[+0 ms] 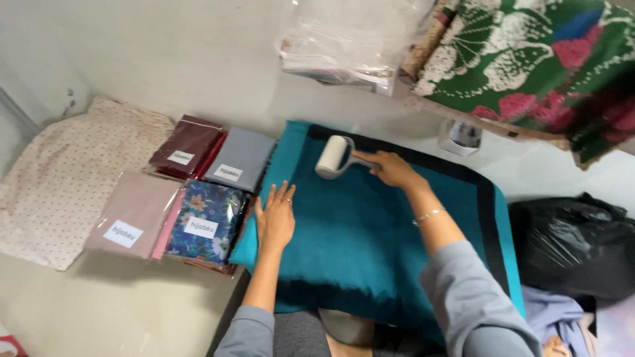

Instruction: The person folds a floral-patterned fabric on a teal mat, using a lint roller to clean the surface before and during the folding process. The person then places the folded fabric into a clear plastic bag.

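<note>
Right hand [391,168]: arm extended forward, wrist straight, fingers closed around the handle of a white lint roller [331,157]. The roller head rests on the far left part of a teal cloth [370,231] with a black border, spread flat before the person. Left hand [276,218]: palm down, fingers spread and open, pressing on the cloth near its left edge. Just beside that edge lie four folded fabric packets [192,198] in clear wrapping.

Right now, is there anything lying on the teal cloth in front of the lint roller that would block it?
Nothing visible does. The right hand holds the lint roller on the teal cloth; the left hand lies flat beside its path.
</note>
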